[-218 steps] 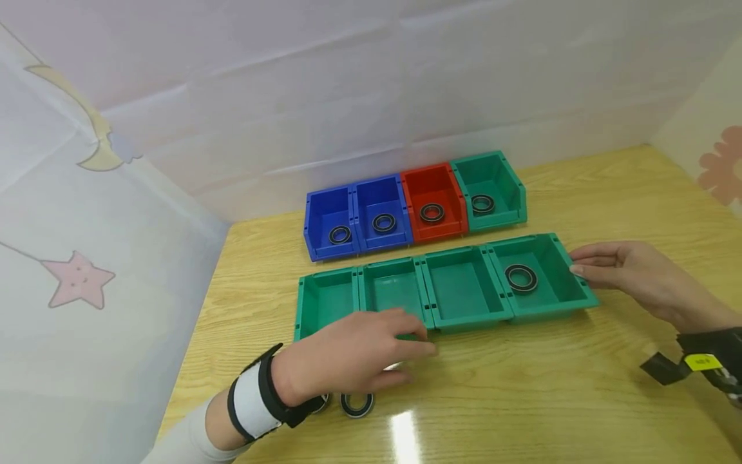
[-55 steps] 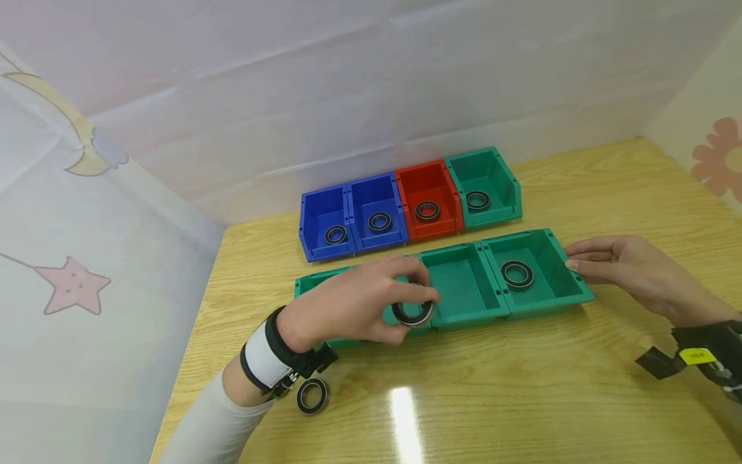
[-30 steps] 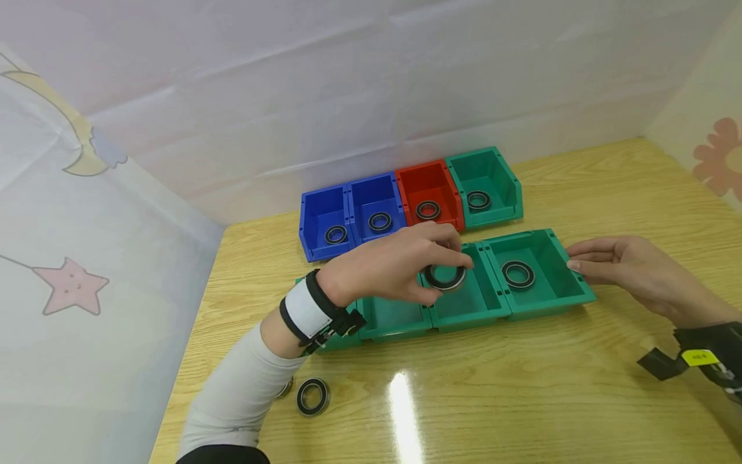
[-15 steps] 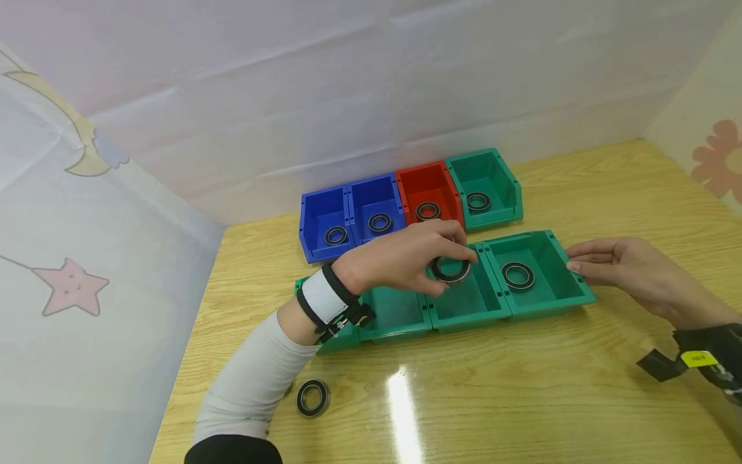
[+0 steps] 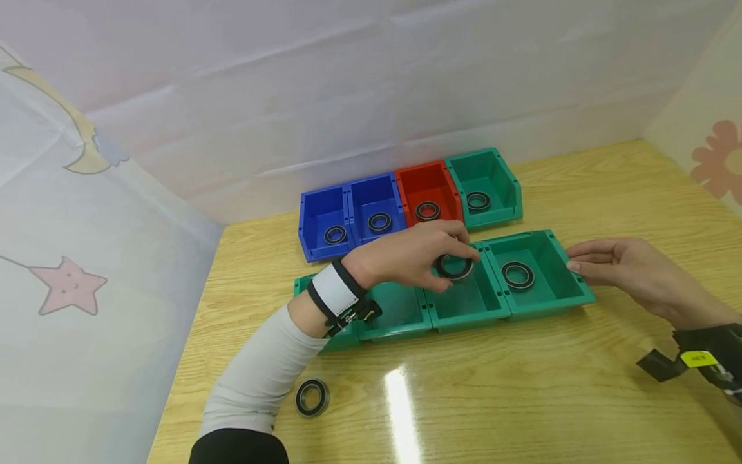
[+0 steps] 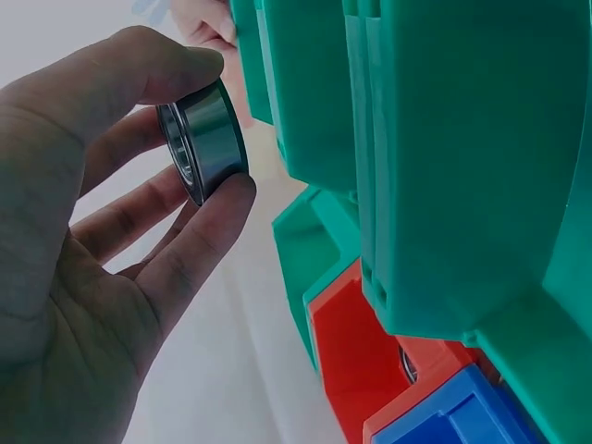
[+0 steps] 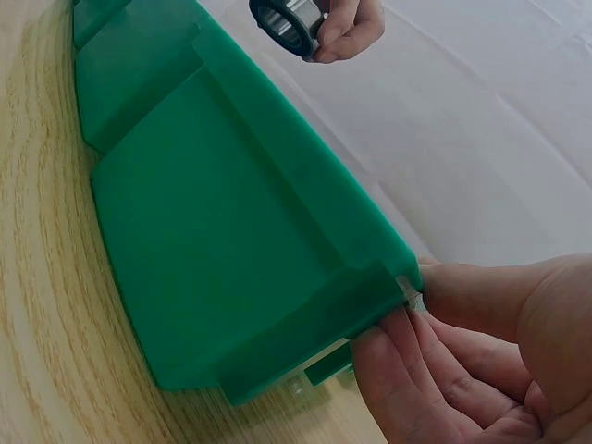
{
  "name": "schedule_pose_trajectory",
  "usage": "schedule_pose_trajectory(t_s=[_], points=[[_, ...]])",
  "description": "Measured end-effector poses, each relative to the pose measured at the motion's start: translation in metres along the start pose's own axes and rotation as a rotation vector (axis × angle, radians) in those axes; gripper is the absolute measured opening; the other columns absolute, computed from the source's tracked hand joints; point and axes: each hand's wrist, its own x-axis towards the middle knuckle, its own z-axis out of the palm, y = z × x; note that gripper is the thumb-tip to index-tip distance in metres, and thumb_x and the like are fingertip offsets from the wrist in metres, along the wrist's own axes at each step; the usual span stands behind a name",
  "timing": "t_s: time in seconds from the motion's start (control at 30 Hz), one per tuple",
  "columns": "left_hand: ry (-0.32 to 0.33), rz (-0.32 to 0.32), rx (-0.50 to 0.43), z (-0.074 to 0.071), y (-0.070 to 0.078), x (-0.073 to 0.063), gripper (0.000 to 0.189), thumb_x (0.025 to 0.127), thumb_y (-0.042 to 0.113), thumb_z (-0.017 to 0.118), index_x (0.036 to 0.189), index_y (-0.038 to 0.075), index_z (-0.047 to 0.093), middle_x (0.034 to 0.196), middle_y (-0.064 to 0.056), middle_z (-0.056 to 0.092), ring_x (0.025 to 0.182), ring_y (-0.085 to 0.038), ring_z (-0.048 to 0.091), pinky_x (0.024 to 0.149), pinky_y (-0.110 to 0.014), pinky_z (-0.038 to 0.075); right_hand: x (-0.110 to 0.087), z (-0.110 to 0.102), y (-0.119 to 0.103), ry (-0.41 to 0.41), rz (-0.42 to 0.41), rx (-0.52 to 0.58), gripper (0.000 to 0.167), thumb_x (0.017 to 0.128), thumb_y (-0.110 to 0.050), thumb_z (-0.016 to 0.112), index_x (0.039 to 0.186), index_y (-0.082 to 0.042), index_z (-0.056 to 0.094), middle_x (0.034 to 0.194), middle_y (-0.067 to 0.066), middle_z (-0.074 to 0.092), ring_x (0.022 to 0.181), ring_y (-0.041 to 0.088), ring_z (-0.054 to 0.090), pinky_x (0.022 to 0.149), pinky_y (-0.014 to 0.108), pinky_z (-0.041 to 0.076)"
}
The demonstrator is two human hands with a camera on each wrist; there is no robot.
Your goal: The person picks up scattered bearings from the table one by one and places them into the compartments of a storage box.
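Bearings are numbering seven in the head view, and eight bins are standing in two rows of four on one wooden table (image 5: 522, 399). The left hand (image 5: 413, 258) is grasping one bearing, the held bearing (image 6: 211, 134), pinching it by its rim between thumb and fingers. That one is hanging over the third front bin (image 5: 464, 303), counting from the left, and is touching none of the bins. The right hand (image 5: 643, 277) is gripping the outer right edge of the rightmost front bin (image 5: 553, 274), where one bin bearing (image 5: 518, 287) is lying flat.

All four bins of the front row are green; the left forearm is partly hiding the leftmost front bin (image 5: 348, 338). Behind them, four more are standing side by side: two blue bins (image 5: 373, 194), one red bin (image 5: 428, 183) and one green back bin (image 5: 484, 169). Each of these four is holding one bearing, making four back bearings (image 5: 379, 230). One loose bearing (image 5: 324, 398) is lying on the table just beside the pale left sleeve (image 5: 263, 370). One pink star (image 5: 71, 285) and one flower (image 5: 721, 158) are showing on the side walls.
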Motion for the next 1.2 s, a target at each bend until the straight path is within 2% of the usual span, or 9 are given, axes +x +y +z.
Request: schedule_pose_trajectory(t_s=[0.23,0.5,0.83,1.2], points=[[-0.021,0.009,-0.006,0.004,0.001,0.007,0.047,0.089,0.024,0.073,0.135,0.022,0.062,0.132,-0.002,0.052,0.11,-0.009,0.047,0.086,-0.017,0.046,0.0,-0.001,0.001,-0.006,0.003,-0.006,0.03,0.101,-0.017,0.058,0.127,-0.004,0.056,0.1,-0.027,0.068,0.092,-0.006,0.067,0.075,0.015,0.058],[-0.057,-0.003,-0.006,0.008,0.0,0.013,0.049,0.089,0.024,0.073,0.136,0.021,0.061,0.134,-0.002,0.051,0.111,-0.01,0.046,0.086,-0.02,0.046,0.0,-0.001,0.002,-0.01,0.009,-0.009,0.038,0.101,-0.019,0.058,0.131,0.002,0.052,0.101,-0.026,0.069,0.093,-0.005,0.068,0.075,0.014,0.057],[-0.068,-0.01,-0.007,0.017,-0.005,0.016,0.05,0.089,0.025,0.074,0.137,0.019,0.061,0.131,-0.002,0.052,0.112,-0.01,0.047,0.093,-0.019,0.047,0.0,-0.002,0.002,-0.017,0.012,-0.023,0.041,0.101,-0.019,0.057,0.133,0.005,0.05,0.101,-0.026,0.068,0.093,-0.005,0.067,0.075,0.014,0.057],[-0.092,-0.027,-0.005,0.023,-0.007,0.019,0.051,0.09,0.027,0.074,0.138,0.018,0.06,0.13,-0.001,0.053,0.114,-0.009,0.048,0.096,-0.019,0.047,-0.002,0.0,0.0,-0.013,0.01,-0.021,0.034,0.102,-0.018,0.057,0.13,0.0,0.053,0.1,-0.026,0.068,0.093,-0.005,0.067,0.075,0.013,0.057]])
